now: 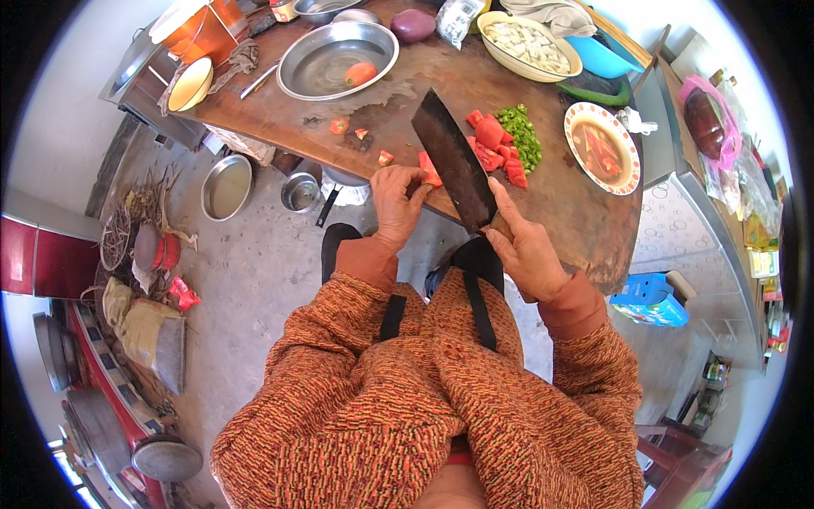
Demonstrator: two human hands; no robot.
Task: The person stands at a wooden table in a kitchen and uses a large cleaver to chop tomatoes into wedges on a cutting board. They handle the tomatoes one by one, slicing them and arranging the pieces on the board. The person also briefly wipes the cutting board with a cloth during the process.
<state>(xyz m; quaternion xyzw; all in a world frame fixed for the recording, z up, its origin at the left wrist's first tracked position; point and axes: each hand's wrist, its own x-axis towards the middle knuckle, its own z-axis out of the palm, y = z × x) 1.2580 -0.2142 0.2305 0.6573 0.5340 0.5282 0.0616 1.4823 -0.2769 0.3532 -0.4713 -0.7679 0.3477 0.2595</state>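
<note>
Head view: my right hand [530, 251] grasps the cleaver [454, 157] by its handle, blade over the counter [555, 222] between a tomato piece [430, 168] and the chopped tomato [489, 133]. My left hand [395, 204], fingers bent, is at that piece; I cannot tell whether it grips.

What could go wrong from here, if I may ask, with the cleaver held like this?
The cleaver in the right hand is close to the left hand, so a slip might cut it. The tomato piece by the left hand lies near the edge of the table and could drop off. The cleaver is also beside the chopped tomato, which a sideways swing might scatter.
</note>
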